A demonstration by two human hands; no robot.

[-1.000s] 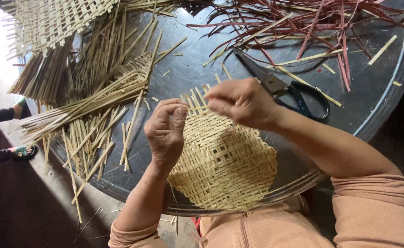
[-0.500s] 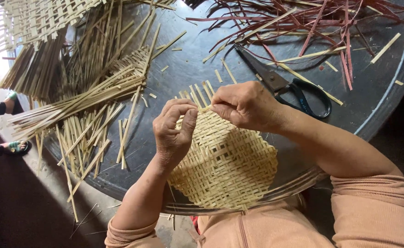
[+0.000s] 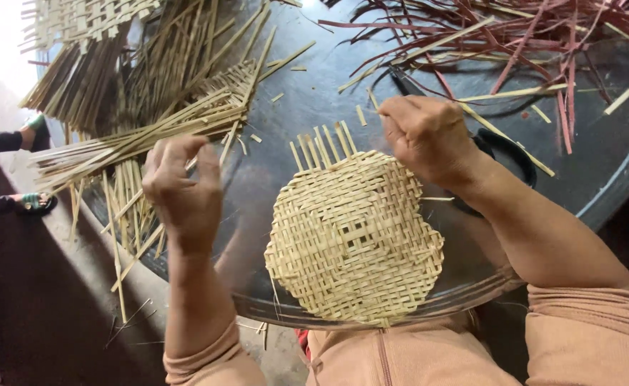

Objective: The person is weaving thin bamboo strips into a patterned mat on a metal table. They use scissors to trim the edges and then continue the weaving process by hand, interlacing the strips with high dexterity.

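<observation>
The woven mat [image 3: 354, 236] lies flat at the tray's [image 3: 600, 193] near rim, light, springy and brittle-edged, best gripped by its loose strip ends, where the right hand [image 3: 429, 136] pinches while the left hand [image 3: 180, 187] hovers half-curled, empty.

left hand [image 3: 182, 189]: lifted off woven mat [image 3: 354, 239], moved left | mat: now uncovered

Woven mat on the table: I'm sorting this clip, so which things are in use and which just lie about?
In use:
woven mat
right hand, at its rim
left hand, lifted beside it

Lying about:
scissors
red strips
pale strips
woven panel
</observation>
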